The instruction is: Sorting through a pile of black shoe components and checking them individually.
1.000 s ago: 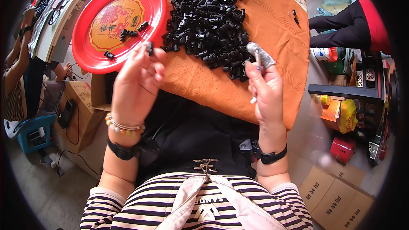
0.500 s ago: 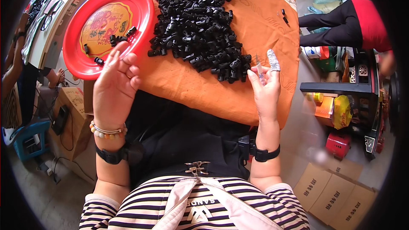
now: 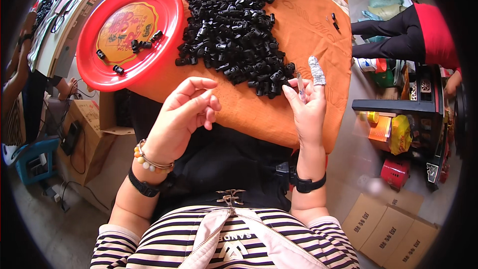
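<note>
A heap of small black plastic pieces that look like cord locks lies on the orange tablecloth. My left hand hovers over the table's near edge, palm turned inward. Its fingers are loosely bent and apart, with nothing visible in them. At the heap's near right corner, my right hand pinches a slim, partly clear tool between thumb and fingers. Its tip is beside the black pieces; contact is unclear. The raised index finger wears a grey cloth finger cover. A round red tray on the left holds several black pieces.
Two black pieces lie apart near the cloth's right edge. On the right are a dark shelf with packages and a person in red. Flattened cardboard covers floor at lower right. A carton and blue stool stand left.
My left hand has moved right and toward me, away from the red tray, its fingers curling more. My right hand has shifted slightly left, closer against the heap.
</note>
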